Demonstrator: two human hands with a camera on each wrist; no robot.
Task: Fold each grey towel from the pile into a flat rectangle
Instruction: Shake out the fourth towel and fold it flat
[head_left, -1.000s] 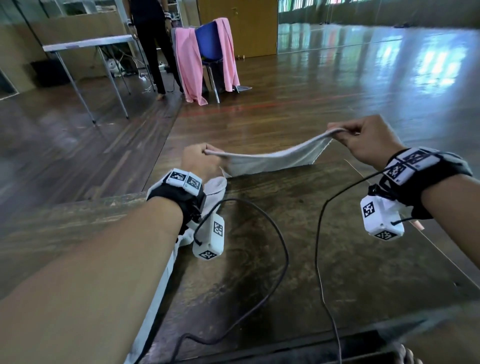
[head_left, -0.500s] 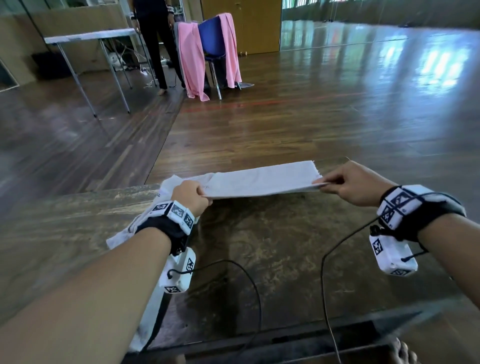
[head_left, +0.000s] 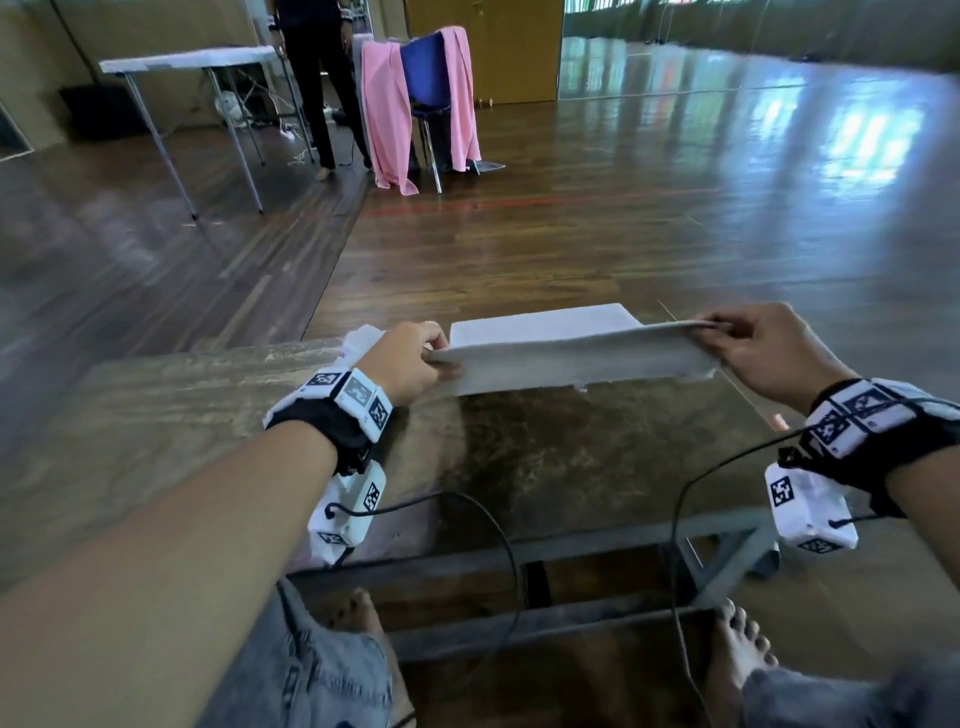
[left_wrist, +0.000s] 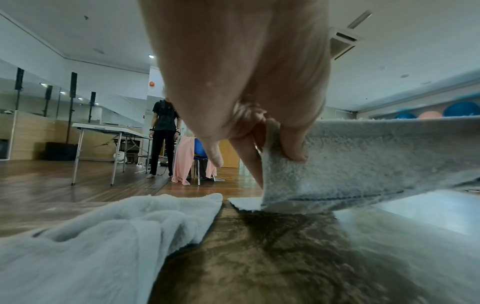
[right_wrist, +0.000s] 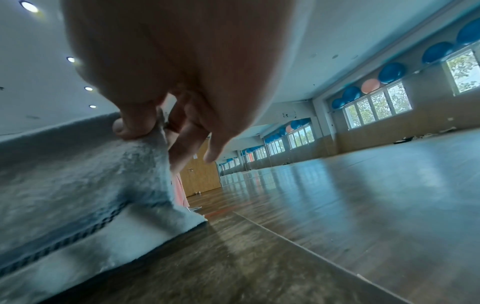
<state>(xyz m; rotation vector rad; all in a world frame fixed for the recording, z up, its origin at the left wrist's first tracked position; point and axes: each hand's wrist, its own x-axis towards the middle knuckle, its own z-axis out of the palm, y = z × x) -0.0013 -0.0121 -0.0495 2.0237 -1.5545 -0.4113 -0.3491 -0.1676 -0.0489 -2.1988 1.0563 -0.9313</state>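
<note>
A grey towel (head_left: 566, 353) is stretched between both hands over the far part of the brown table (head_left: 545, 467). Its far half lies flat on the table and its near edge is lifted and folded back. My left hand (head_left: 415, 358) pinches the towel's left corner (left_wrist: 283, 164). My right hand (head_left: 753, 348) pinches the right corner (right_wrist: 153, 131) between thumb and fingers. Another grey towel (left_wrist: 103, 236) lies crumpled on the table at the left, mostly hidden under my left forearm in the head view.
The table's far edge runs just behind the towel, and its right edge is near my right wrist. Black cables (head_left: 498, 545) hang from both wrists over the near edge. On the floor beyond stand a folding table (head_left: 192, 60), a person (head_left: 317, 78) and a chair with pink cloths (head_left: 415, 98).
Both hands have come down and toward me with the towel. It hung in the air a second ago; now its far half lies on the table and the held edge folds over it.
</note>
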